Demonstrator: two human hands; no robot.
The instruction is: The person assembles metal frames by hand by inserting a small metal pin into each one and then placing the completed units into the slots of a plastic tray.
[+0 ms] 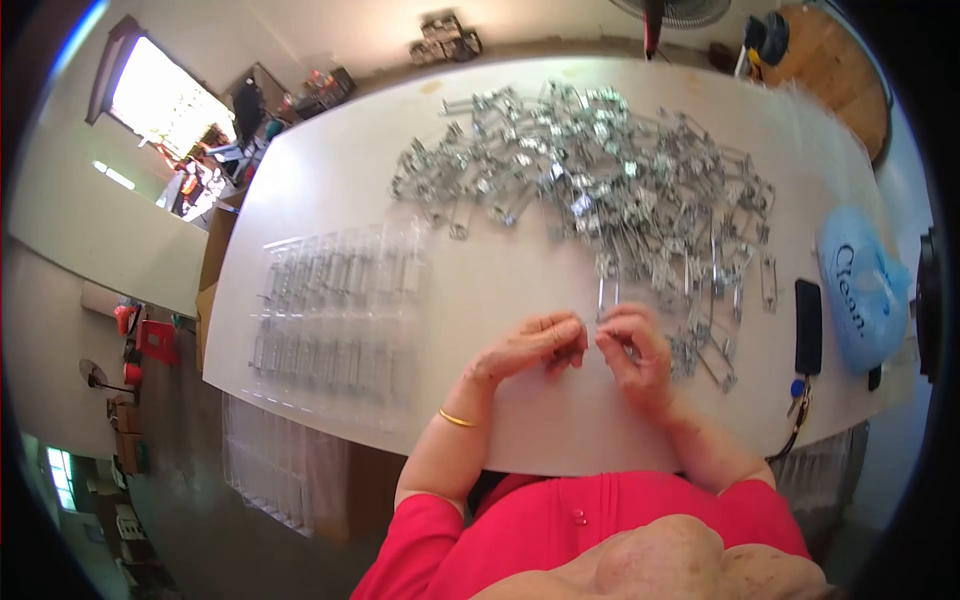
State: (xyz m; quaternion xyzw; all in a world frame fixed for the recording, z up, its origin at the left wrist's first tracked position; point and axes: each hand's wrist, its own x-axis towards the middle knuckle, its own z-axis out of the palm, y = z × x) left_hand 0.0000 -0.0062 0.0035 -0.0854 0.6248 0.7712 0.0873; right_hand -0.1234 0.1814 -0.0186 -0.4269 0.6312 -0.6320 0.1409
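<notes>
My left hand [548, 342] is over the front middle of the table, its fingers curled and pressed together. Just right of it, my right hand [638, 355] has thumb and fingers closed in a pinch, the two sets of fingertips nearly meeting. I cannot tell what small thing sits in the fingers. A metal wire clip [608, 290] reaches up from the right fingertips toward the heap. Beyond the hands spreads a large heap of silvery metal clips [580, 170], with wire loops and small plates. Some loose ones [715, 360] lie right beside my right hand.
Clear plastic trays [335, 310] with rows of metal clips lie at the left of the white table [480, 420]. On the right are a black phone [808, 325], keys [797, 390] and a blue plastic bag [862, 290]. A fan [675, 12] stands beyond the far edge.
</notes>
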